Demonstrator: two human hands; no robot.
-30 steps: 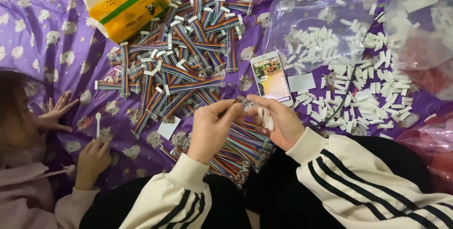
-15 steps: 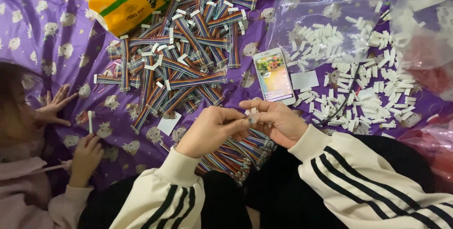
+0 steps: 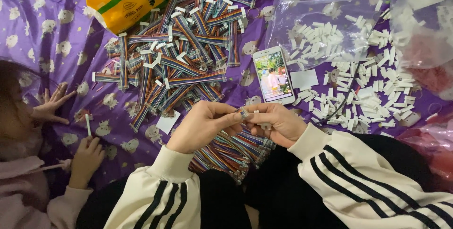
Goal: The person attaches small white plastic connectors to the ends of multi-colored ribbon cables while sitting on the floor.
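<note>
Both of my hands meet over my lap, my left hand and right hand pinching one rainbow ribbon cable at its small white connector, above loose cables at six o'clock, a phone at twelve, white connectors at two.

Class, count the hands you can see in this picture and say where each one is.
4. The wearer's left hand and right hand meet over the coloured ribbon cables; another person's two hands lie left on the purple sheet.
</note>
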